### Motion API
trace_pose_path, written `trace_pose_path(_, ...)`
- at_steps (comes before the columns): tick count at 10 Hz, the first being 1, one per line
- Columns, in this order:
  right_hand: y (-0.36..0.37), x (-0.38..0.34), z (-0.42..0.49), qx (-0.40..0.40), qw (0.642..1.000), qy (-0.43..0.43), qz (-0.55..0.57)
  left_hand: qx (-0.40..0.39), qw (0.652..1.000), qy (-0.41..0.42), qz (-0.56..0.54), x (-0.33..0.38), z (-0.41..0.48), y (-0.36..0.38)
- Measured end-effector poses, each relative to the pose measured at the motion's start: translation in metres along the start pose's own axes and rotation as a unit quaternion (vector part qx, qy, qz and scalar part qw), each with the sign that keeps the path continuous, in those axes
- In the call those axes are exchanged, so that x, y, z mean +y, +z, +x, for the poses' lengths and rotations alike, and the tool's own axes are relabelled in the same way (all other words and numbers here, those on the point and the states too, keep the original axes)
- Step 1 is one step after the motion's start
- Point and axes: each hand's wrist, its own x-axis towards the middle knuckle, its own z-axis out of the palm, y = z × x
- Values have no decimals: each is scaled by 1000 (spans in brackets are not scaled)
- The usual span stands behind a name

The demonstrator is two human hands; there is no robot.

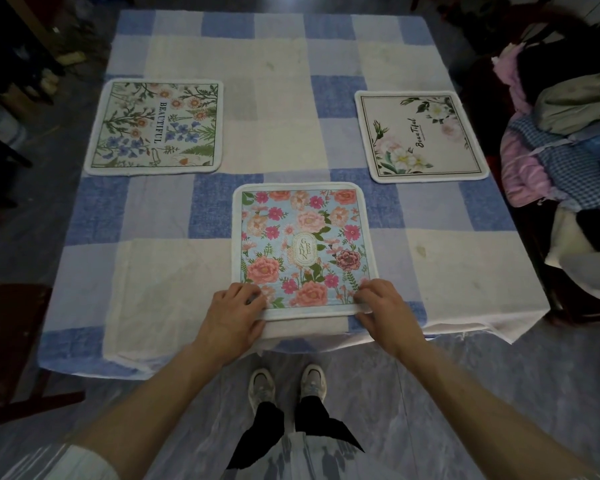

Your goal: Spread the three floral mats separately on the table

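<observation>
three floral mats are seen lying flat and well apart on a table [284, 133] covered by a blue and white checked cloth. the pink mat [302, 247], printed with pink and peach blooms on pale blue, lies at the near middle, close to the table's near edge. its near left corner is pinched by the left hand [234, 315], with fingers [253, 294] laid close together on top of the mat and the thumb set against its near edge. its near right corner is gripped likewise by the right hand [387, 313], fingers curled on top and thumb along the near edge. the wildflower mat [156, 128] is placed at the far left, and the cream mat [420, 136] at the far right. a heap of clothes [565, 140] is piled to the right of the table.
</observation>
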Motion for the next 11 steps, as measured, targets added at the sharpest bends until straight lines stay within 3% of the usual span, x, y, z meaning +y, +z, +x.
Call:
trace_pose_path(9,2,-4,7,-21,999,50,-2,7,999,-29,-28,4,6,3)
trace_pose_path(11,-7,-23,14,70,992,74,68,117,966,-100,-207,16,20,-23)
